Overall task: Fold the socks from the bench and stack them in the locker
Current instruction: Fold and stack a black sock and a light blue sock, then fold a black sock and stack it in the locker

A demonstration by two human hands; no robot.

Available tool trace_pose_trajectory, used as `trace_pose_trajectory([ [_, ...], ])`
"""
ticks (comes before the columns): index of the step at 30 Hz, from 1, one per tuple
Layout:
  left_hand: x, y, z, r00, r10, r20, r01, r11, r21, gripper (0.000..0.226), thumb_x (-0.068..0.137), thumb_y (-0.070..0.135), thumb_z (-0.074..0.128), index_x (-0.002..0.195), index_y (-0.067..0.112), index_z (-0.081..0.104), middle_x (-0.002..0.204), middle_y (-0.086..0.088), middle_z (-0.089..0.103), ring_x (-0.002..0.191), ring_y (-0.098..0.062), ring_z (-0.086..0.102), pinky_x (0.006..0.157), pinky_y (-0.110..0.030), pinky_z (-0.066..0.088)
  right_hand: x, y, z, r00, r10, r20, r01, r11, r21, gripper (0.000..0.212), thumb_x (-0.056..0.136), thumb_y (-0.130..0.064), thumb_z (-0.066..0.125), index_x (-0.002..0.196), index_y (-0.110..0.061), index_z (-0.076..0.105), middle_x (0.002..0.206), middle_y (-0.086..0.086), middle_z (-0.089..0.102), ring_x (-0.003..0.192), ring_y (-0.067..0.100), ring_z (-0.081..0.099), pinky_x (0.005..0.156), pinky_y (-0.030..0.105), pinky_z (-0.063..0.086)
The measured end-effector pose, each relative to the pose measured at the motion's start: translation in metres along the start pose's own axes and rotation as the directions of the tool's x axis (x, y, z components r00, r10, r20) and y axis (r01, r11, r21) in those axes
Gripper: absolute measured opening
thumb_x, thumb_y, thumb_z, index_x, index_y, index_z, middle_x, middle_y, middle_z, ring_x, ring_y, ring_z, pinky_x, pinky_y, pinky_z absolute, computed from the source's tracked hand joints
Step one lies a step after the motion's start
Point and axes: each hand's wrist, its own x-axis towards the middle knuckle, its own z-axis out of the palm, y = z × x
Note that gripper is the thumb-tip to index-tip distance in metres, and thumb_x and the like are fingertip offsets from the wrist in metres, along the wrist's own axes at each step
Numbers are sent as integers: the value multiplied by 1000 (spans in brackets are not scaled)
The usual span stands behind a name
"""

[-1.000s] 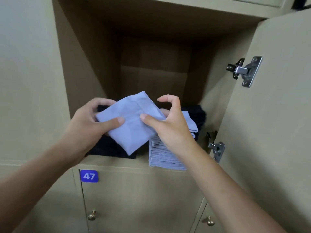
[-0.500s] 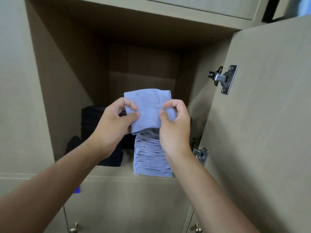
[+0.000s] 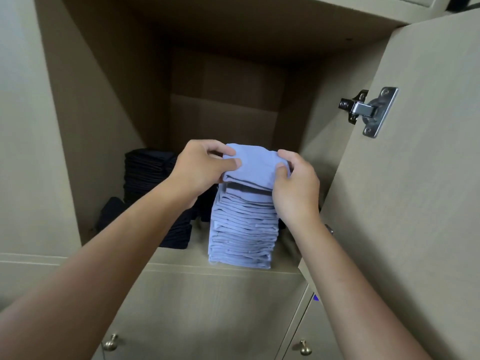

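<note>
Pinching folded blue sock — left hand, right hand — above blue stack, dark socks leftward, open door rightward.

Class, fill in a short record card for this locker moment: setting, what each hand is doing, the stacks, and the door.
setting: open locker compartment
left hand: pinches left edge of folded blue sock
right hand: pinches right edge of the same sock
blue stack: tall, at shelf front, sock held just above it
dark stacks: left of blue stack
door: swung open on right, metal hinge showing
</note>
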Motion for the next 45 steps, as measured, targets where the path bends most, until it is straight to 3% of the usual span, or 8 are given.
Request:
trace_pose_trajectory([
  [2, 5, -7, 3, 1000, -16, -19, 16, 1000, 19, 18, 81, 19, 87, 97, 17, 79, 86, -7, 74, 91, -31, 74, 90, -42, 62, 3, 2, 0, 1000, 24, -4, -24, 1000, -12, 37, 103, -14, 44, 135, -21, 63, 133, 1, 62, 126, 19, 53, 100, 22, 37],
  [5, 7, -18, 7, 999, -24, -34, 26, 997, 75, 15, 79, 24, 88, 92, 19, 81, 74, 7, 66, 87, -20, 71, 94, -44, 60, 6, 6, 3, 996, 91, 12, -92, 996, 5, 37, 101, -16, 46, 134, -19, 64, 134, 1, 62, 127, 18, 53, 99, 22, 37],
  [9, 5, -29, 13, 998, -9, -67, 25, 971, 240, 26, 81, 32, 86, 102, 18, 77, 73, 6, 64, 68, -10, 63, 73, -28, 56, 3, 17, 14, 985, 134, 105, -120, 985, -126, 37, 99, -25, 51, 135, -20, 62, 135, 7, 60, 131, 27, 49, 104, 33, 39],
  [14, 2, -34, 13, 1000, -6, -6, 8, 899, 437, 38, 86, 43, 79, 116, 20, 74, 109, -11, 72, 100, -24, 68, 76, -25, 43, -2, 20, 13, 959, 222, 179, -179, 957, -227, 42, 103, -34, 48, 141, -18, 57, 147, 10, 45, 140, 30, 33, 112, 36, 31],
  [21, -1, -42, 7, 1000, -3, 20, -7, 870, 492, 29, 91, 53, 68, 106, 30, 77, 111, -15, 69, 107, -30, 65, 87, -37, 51, -7, 15, 14, 943, 229, 242, -163, 950, -265, 48, 104, -40, 45, 148, -24, 49, 152, 7, 40, 142, 28, 29, 111, 41, 32],
  [27, -13, -27, -8, 986, 159, 47, -164, 888, 430, 21, 96, 40, 67, 103, 22, 76, 104, 7, 71, 95, -1, 60, 80, -7, 40, -14, 8, 12, 996, 47, 81, -23, 962, -273, 39, 102, -41, 48, 134, -23, 61, 142, 1, 49, 134, 22, 35, 106, 39, 36],
  [35, -44, -16, -48, 982, 185, -41, -132, 823, 552, 17, 96, 46, 62, 84, 35, 68, 83, 16, 69, 78, -3, 64, 78, -37, 57, -32, -14, 17, 962, -250, 107, 272, 900, -341, 22, 100, -39, 52, 111, -26, 67, 121, -9, 56, 127, 14, 38, 109, 32, 27],
  [45, -80, -20, -108, 987, 153, -41, -77, 689, 721, 19, 96, 42, 63, 81, 31, 67, 77, 15, 67, 76, -3, 63, 72, -28, 54, -65, -34, 32, 888, -423, 182, 453, 872, -184, 18, 94, -42, 52, 94, -27, 61, 96, -15, 59, 102, 11, 46, 94, 26, 29],
])
